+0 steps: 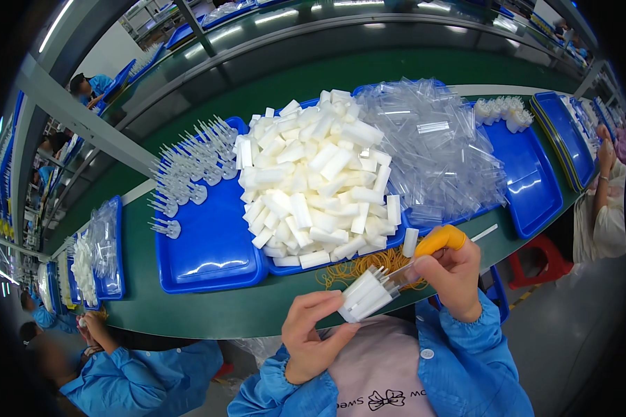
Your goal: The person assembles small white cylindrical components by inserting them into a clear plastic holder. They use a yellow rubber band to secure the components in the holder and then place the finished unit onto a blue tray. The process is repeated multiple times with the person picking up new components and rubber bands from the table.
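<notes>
In front of my chest, my left hand (316, 330) has its thumb and fingers closed around a white pronged plastic part (366, 297), which is tilted toward the upper right. My right hand (455, 274), with an orange finger cot (442, 240) on one finger, pinches a clear plastic sleeve (399, 276) at the upper end of that part. Beside the orange fingertip is a small white foam block (410, 242); I cannot tell whether the hand touches it. Tan rubber bands (358, 270) lie in a heap on the green table behind the part.
White foam blocks (313, 181) are heaped in a blue tray. To the left, another blue tray (209, 254) carries upright pronged parts (195, 163). Clear sleeves (431, 146) pile up at the right, near a tray (528, 181) of small white parts. Co-workers (139, 375) sit on both sides.
</notes>
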A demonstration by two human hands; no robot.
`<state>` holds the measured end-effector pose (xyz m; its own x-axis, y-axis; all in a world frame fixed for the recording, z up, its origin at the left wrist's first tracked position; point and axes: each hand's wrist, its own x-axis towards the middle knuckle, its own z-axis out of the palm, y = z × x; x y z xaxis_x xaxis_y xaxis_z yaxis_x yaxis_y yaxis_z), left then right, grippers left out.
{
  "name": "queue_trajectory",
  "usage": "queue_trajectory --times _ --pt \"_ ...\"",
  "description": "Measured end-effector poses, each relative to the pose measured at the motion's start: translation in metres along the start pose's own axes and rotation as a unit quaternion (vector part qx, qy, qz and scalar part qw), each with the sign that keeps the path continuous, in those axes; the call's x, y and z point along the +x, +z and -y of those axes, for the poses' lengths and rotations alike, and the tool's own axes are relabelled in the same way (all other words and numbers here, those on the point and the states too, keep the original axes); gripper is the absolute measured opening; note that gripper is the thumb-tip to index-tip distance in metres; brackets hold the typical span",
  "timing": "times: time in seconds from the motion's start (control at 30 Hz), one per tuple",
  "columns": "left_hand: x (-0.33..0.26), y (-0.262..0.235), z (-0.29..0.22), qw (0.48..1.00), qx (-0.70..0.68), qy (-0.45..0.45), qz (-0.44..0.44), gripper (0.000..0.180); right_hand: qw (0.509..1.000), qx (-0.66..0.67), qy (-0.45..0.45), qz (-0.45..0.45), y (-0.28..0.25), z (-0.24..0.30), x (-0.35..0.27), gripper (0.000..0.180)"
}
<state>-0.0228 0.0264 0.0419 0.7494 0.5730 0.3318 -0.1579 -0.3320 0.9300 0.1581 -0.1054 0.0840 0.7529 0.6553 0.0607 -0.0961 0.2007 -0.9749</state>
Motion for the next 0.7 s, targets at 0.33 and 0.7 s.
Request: queue_trajectory --times 0.33,0.7 --pt "0.016 0.004 -0.025 0.986 0.14 0.03 0.085 0.05 0.999 -0.021 -0.029 0.014 -0.001 -0.001 0.001 0.009" --pt "0.023 0.003 -0.018 0.976 0.149 0.076 0.141 0.042 0.994 -0.068 -0.041 0.072 -0.007 0.002 0.007 0.013"
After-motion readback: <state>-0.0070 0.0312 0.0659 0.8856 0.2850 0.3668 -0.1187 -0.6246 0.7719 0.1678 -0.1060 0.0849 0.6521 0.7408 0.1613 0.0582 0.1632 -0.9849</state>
